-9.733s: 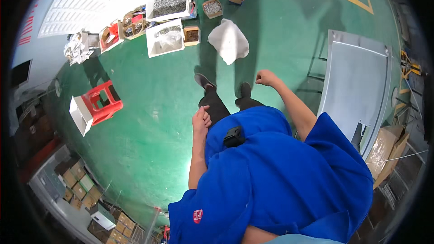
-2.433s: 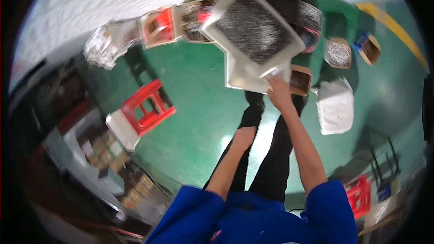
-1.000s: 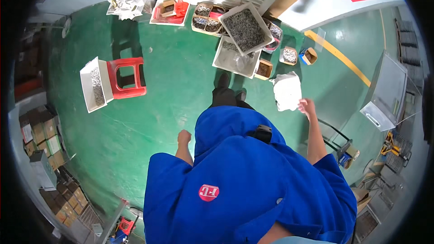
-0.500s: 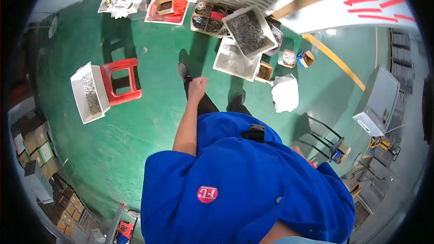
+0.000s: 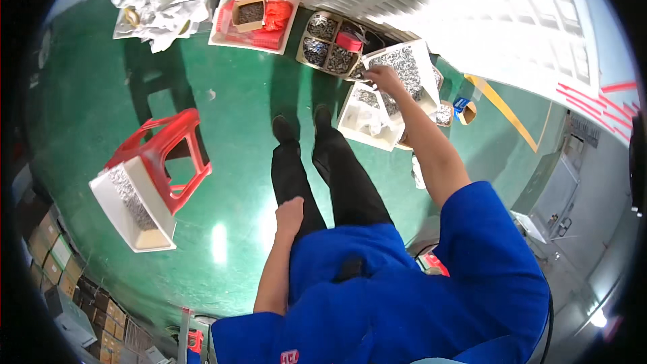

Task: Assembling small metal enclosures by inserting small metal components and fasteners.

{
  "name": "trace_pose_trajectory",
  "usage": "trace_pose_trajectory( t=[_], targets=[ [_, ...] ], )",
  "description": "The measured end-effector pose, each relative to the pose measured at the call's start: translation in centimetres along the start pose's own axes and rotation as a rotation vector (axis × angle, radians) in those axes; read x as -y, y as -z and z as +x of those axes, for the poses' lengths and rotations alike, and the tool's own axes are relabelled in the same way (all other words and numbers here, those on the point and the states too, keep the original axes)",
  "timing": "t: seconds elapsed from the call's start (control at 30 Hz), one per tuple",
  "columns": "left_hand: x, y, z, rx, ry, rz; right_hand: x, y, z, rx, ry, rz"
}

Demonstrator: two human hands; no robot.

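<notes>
The premises read as a workshop or factory floor: green floor with yellow marking line, white tub and divided box of small loose pieces, stacked cartons, blue work coat.

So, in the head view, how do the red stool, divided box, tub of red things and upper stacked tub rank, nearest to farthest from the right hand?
From the right hand:
1. Upper stacked tub: beneath it in this view.
2. Divided box: just left.
3. Tub of red things: farther left.
4. Red stool: far lower left.
</notes>
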State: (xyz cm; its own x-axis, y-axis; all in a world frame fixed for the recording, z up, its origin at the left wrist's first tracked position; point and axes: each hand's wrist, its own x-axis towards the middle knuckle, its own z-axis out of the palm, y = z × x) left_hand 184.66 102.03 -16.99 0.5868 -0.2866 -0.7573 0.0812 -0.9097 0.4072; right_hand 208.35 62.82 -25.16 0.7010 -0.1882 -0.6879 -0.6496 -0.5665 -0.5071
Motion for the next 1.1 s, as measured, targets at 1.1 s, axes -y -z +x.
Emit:
trace_pose_trajectory(
  t=[1.1],
  targets=[
    [-0.7, 3.2, 14.1, -0.302, 0.231, -0.43, -9.3, -13.2, 41.0, -0.027, -0.13, 1.077]
  ],
)
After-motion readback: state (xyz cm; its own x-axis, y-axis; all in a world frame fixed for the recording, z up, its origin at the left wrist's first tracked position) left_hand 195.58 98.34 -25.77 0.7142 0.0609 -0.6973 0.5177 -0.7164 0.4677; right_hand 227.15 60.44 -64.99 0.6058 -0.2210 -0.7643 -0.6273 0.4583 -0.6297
